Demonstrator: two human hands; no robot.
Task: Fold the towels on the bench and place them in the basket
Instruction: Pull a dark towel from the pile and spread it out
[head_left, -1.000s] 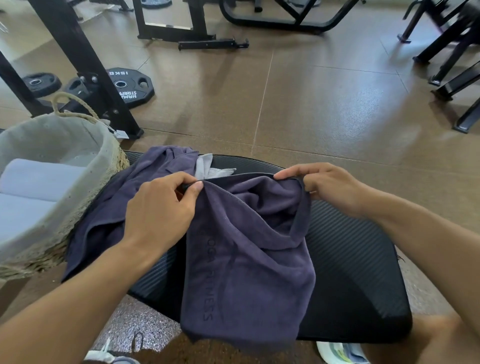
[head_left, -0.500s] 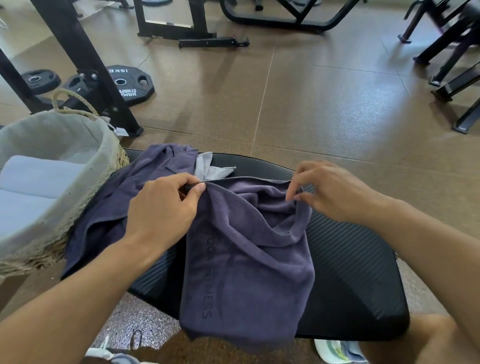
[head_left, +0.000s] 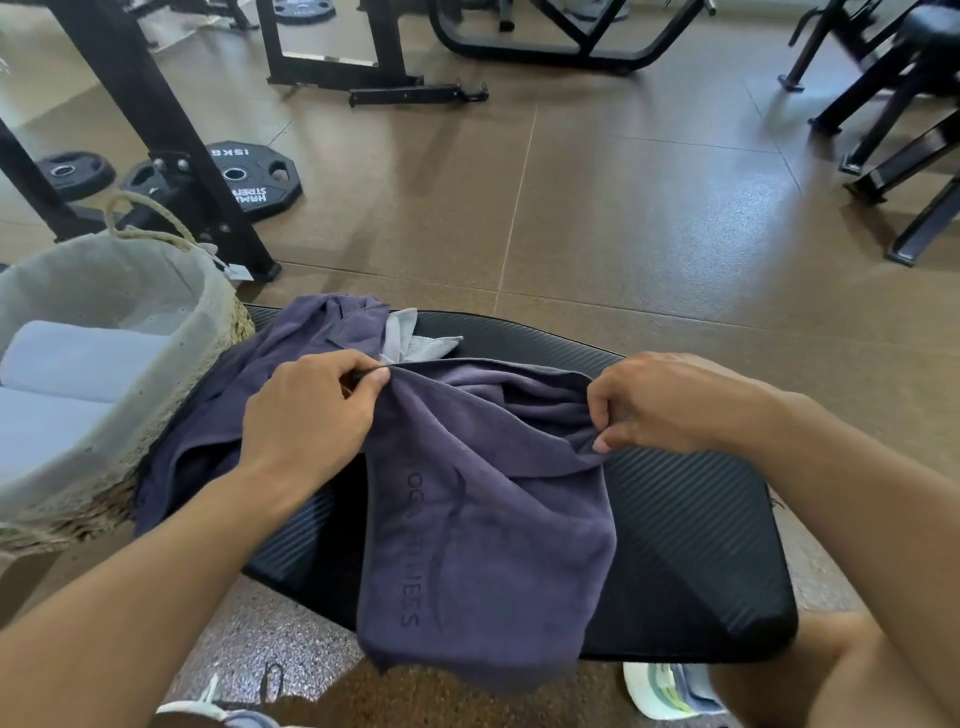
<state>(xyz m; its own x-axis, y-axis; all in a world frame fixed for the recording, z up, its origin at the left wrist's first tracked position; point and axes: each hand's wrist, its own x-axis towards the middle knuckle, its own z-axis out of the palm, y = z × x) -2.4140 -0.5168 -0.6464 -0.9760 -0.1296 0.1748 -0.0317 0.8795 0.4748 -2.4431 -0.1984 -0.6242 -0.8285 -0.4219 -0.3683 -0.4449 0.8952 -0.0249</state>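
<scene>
Woven basket (head_left: 156, 415), grey cloth lining, rope handle at its far rim; it sits at the bench's left end and holds two folded pale grey towels (head_left: 72, 384) lying side by side. Black ribbed bench (head_left: 691, 525) carries a purple towel (head_left: 483, 519), printed lettering facing up, its near end hanging over the front edge. Left hand (head_left: 306, 415) pinches the towel's top edge between thumb and curled fingers; right hand (head_left: 670, 405) pinches a bunched fold at the towel's right side. A second dark towel (head_left: 218, 431) lies crumpled beside the basket, with a light grey cloth (head_left: 410, 340) showing behind it.
</scene>
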